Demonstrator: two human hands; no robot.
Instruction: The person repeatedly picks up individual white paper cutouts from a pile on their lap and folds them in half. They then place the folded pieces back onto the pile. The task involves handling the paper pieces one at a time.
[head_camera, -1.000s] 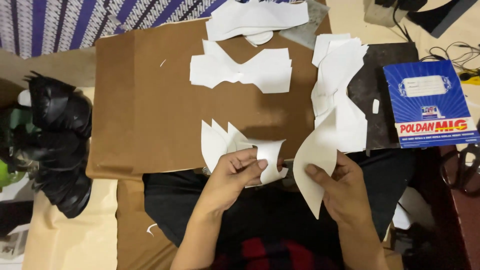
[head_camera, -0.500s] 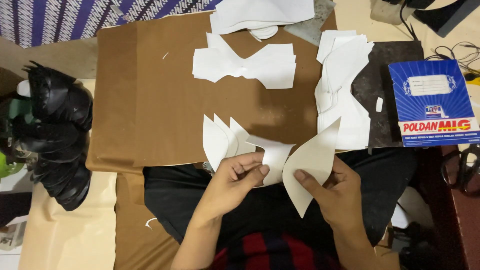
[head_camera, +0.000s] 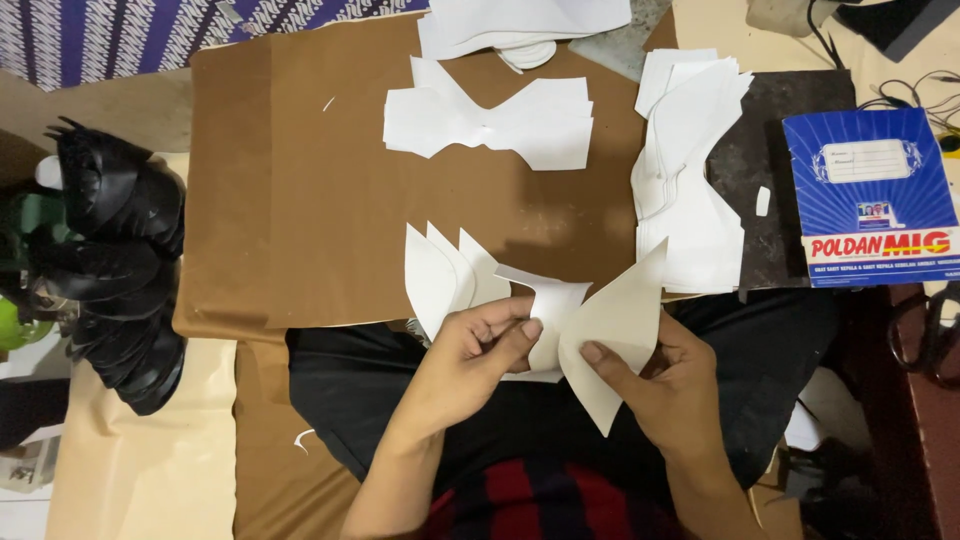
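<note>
White paper cutouts (head_camera: 520, 300) are held over the lap at the near edge of the brown counter (head_camera: 300, 180). Left hand (head_camera: 480, 350) pinches the fanned pieces; right hand (head_camera: 670, 385) grips one pointed piece. Further paper stacks (head_camera: 690, 170) lie far right, beside a blue booklet (head_camera: 870, 195).

The top edge is cutting off the white paper stack (head_camera: 525, 20) at the brown board's (head_camera: 300, 200) far edge; the right edge is clipping the dark cables (head_camera: 925, 335).
</note>
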